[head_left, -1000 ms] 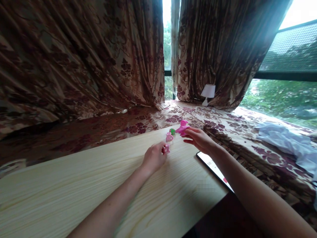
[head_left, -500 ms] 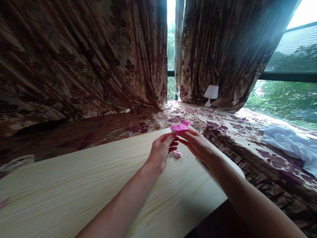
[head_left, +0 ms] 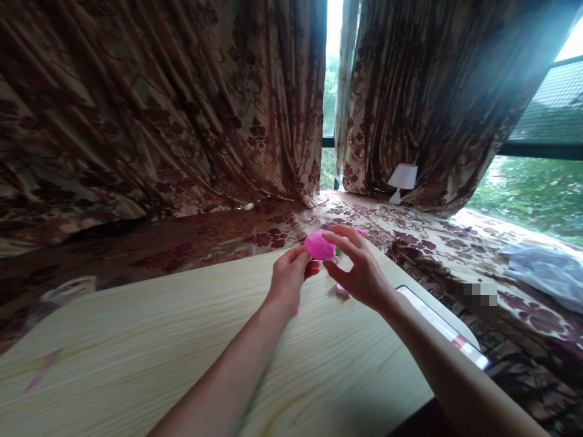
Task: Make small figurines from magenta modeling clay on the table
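A bright pink rounded piece, which looks like modelling clay (head_left: 317, 245), is held above the far part of the table. Thumb and fingers of my left hand (head_left: 288, 276) pinch its lower left edge. My right hand (head_left: 362, 267) curves around its right side, thumb and fingers apart, with a fingertip against the upper right edge. Behind the gap in that hand a small green bit (head_left: 337, 250) shows; I cannot tell whether it joins the pink piece. Another small pink lump (head_left: 342, 291) lies on the table below, partly covered by my right hand.
On the wooden table (head_left: 159, 340) a phone with a lit screen (head_left: 437, 325) lies beneath my right forearm. A thin pink strip (head_left: 43, 368) is at the left. Beyond stand a small white lamp (head_left: 403, 177) and patterned curtains (head_left: 204, 109); a pale cloth (head_left: 544, 270) lies right.
The pink piece has turned from edge-on to show its broad face. My right hand has shifted from beneath it to its right side, fingers spreading. The view has swung slightly left, and the phone now shows.
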Demonstrator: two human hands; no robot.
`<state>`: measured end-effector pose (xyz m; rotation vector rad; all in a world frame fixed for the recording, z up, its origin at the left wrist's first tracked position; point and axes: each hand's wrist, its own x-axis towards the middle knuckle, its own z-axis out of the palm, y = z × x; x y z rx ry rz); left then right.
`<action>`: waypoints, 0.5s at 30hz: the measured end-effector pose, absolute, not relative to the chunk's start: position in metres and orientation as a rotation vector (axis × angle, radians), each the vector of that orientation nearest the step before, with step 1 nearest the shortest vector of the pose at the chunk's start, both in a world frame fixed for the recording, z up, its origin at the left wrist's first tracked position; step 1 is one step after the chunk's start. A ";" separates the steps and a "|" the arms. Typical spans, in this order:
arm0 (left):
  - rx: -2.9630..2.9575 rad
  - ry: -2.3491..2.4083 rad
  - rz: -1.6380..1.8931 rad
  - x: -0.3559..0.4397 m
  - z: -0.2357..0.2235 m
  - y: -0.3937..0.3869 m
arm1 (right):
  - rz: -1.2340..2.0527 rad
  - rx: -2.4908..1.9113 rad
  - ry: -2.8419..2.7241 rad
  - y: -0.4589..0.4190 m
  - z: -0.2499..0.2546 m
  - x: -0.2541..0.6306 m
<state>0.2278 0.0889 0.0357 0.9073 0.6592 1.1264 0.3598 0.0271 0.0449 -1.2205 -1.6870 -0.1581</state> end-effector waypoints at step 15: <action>0.881 0.659 1.068 0.224 0.032 0.090 | -0.333 -1.288 -1.770 0.041 0.049 0.349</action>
